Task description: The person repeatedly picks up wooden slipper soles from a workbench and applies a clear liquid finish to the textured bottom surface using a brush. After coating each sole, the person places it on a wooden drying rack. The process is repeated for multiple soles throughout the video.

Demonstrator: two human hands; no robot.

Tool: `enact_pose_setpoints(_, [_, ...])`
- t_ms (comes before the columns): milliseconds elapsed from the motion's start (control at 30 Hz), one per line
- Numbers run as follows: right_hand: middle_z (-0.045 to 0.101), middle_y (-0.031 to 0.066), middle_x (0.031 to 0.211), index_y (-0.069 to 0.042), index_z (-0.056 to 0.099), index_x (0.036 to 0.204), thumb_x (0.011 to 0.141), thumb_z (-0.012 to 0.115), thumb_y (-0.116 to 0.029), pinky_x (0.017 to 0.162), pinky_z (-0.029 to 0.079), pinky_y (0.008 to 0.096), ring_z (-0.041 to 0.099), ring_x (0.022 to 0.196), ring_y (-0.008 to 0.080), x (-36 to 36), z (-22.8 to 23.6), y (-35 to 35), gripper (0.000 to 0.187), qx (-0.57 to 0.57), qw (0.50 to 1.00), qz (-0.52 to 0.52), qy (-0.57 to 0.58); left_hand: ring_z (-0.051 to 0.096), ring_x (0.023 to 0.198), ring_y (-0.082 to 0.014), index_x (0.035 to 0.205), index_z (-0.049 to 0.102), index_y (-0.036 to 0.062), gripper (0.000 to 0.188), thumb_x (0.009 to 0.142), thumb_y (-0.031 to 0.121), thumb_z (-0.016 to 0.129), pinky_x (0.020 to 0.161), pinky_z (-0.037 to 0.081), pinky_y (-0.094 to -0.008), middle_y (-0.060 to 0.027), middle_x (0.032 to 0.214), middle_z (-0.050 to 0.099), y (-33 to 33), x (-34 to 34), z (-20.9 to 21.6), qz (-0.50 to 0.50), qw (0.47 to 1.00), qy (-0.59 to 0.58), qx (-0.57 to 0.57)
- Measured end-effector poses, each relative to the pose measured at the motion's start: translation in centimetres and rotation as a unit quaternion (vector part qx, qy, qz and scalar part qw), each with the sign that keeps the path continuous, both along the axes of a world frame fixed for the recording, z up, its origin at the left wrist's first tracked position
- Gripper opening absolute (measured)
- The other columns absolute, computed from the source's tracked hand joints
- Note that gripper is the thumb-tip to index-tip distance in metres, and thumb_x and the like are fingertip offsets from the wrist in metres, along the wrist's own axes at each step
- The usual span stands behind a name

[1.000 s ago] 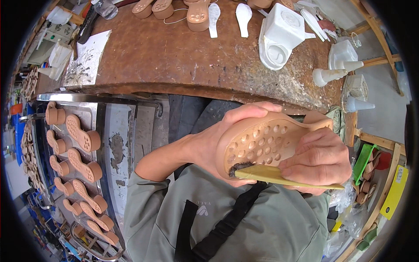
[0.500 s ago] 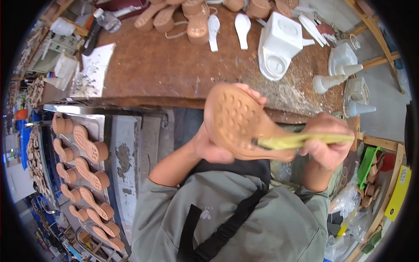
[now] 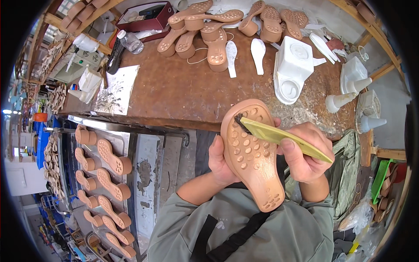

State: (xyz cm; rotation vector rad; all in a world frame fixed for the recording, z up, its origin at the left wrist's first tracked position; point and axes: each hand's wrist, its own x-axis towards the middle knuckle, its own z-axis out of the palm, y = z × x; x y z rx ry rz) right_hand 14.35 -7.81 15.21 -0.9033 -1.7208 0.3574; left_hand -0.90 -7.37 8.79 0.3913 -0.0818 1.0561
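A tan shoe sole with round hollows over its face is tilted up in front of my chest. My left hand grips its left edge, thumb along the side and fingers behind it. In my right hand is a flat yellow-green brush with dark bristles. Its bristles touch the wide front part of the sole, near the top edge. The sole's middle and narrow end look wet and shiny. Some fingers of both hands are hidden behind the sole and the brush.
Several tan heeled soles pile at the bench's back, beside white sole-shaped inserts and a white plastic container. Nozzle-topped bottles stand right. More soles sit on a metal tray at left. The brown bench lies ahead.
The sole has turned more upright, its narrow end now pointing down toward me. The brush has moved from the sole's waist up to its wide front part. The view has shifted too.
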Motion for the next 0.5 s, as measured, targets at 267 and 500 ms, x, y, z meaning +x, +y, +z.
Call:
enact_pose_setpoints(267, [0.065, 0.0131, 0.071, 0.006, 0.065, 0.087, 0.07, 0.072, 0.001, 0.049, 0.051, 0.0291, 0.063, 0.055, 0.0211, 0.06, -0.06, -0.09, 0.019, 0.042, 0.998, 0.041, -0.035, 0.038, 0.13, -0.0329, 0.147, 0.014, 0.0057, 0.086, 0.088, 0.065, 0.034, 0.103, 0.038, -0.0453, -0.0221, 0.147, 0.025, 0.2, -0.43, 0.19, -0.043, 0.999, -0.001, 0.004])
enact_pose_setpoints(500, [0.065, 0.0119, 0.07, 0.005, 0.065, 0.085, 0.067, 0.073, 0.001, 0.048, 0.05, 0.0291, 0.062, 0.053, 0.0213, -0.02, -0.26, -0.45, 0.02, 0.056, 0.995, 0.071, -0.051, 0.042, 0.127, -0.0336, 0.145, 0.018, 0.0023, 0.084, 0.089, 0.063, 0.033, 0.102, 0.04, -0.0473, -0.0218, 0.145, 0.029, 0.59, -0.62, 0.42, -0.068, 0.998, -0.008, 0.003])
